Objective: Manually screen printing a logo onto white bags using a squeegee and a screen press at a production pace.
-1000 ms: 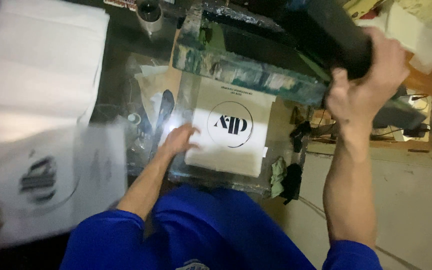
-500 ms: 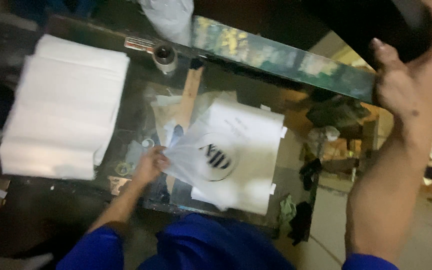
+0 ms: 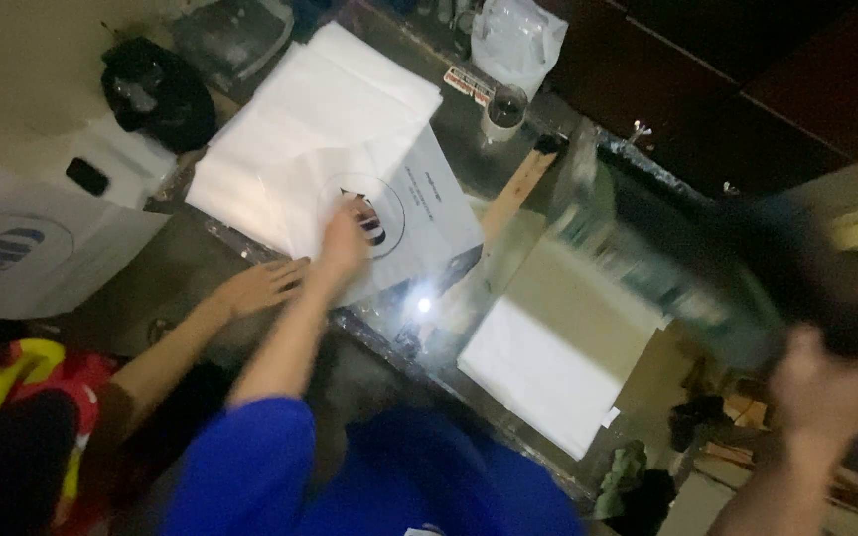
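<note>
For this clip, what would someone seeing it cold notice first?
The left hand rests on a white sheet with a round dark print, at the edge of a white paper stack. At right, the blurred right hand grips a dark screen frame tilted up over another white sheet. Another person's hand lies flat nearby.

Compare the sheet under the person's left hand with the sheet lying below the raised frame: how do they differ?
The printed sheet bears a dark round mark; the blank sheet shows none. The left hand touches the printed sheet; nothing touches the blank sheet. Both are white and flat.
</note>
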